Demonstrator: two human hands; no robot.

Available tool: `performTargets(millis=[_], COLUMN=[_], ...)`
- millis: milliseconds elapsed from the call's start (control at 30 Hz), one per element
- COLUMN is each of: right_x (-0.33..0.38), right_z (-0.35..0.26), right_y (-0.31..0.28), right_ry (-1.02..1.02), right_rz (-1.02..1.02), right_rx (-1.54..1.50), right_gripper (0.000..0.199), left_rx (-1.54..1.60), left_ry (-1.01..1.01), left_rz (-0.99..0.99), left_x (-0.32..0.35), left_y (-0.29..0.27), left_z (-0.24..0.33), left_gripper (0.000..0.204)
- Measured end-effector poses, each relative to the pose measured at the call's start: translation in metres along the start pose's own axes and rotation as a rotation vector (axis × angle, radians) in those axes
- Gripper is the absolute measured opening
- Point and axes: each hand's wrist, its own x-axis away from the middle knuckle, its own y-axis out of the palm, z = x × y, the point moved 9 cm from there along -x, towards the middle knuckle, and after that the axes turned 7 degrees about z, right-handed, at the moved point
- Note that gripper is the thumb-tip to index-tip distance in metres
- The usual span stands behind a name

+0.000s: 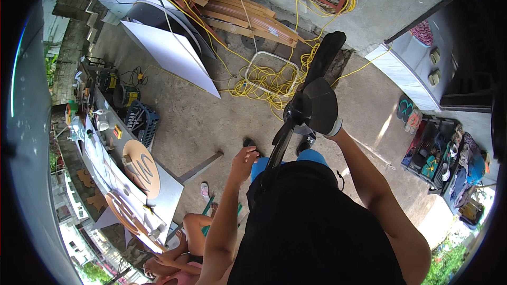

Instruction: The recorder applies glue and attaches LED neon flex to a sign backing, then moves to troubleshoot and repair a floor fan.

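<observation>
A black fan blade [320,106] with three long paddles and a glossy hub is held up in front of my body. One paddle points away toward the yellow cord, and another slants back toward my waist. My right hand [332,131] grips the paddle on the right; most of its fingers are hidden behind it, and something whitish shows at the hand's edge. To the left of the fan blade, my left hand [244,162] is raised with fingers loosely curled and somewhat apart, nothing in it. It does not touch the blade.
Tangled yellow cord [264,88] lies on the concrete ahead, around a white frame. Leaning white panels [166,47] and wood strips [248,15] stand beyond. Left is a workbench [170,182] with cut wooden pieces, near a seated person [179,256]. A shoe rack [435,153] stands right.
</observation>
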Motion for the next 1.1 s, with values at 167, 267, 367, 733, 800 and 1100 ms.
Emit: performTargets(millis=[167, 267, 367, 733, 800, 1100], right_x=[-0.031, -0.043, -0.041, -0.012, 0.007, 0.069], right_z=[-0.037, -0.061, -0.081, -0.043, -0.025, -0.083], right_y=[0.09, 0.137, 0.175, 0.176, 0.146, -0.036], right_ry=[-0.001, -0.043, -0.134, 0.139, 0.513, 0.464], right_rz=[-0.003, 0.055, 0.141, 0.269, 0.234, 0.795], right_rx=[-0.006, -0.019, -0.04, -0.107, -0.281, -0.527], right_gripper=[0.042, 0.044, 0.045, 0.028, 0.022, 0.023], left_rx=[-0.008, -0.025, -0.055, -0.09, -0.114, -0.149], left_ry=[-0.033, -0.106, -0.232, -0.293, -0.304, -0.187], left_rz=[0.026, 0.039, 0.041, 0.157, 0.084, 0.041], left_x=[0.005, 0.008, 0.006, -0.001, -0.013, -0.109], left_y=[-0.105, -0.173, -0.235, -0.348, -0.345, -0.315], left_z=[-0.056, -0.103, -0.141, -0.153, -0.152, -0.073], left_gripper=[0.034, 0.035, 0.038, 0.036, 0.038, 0.04])
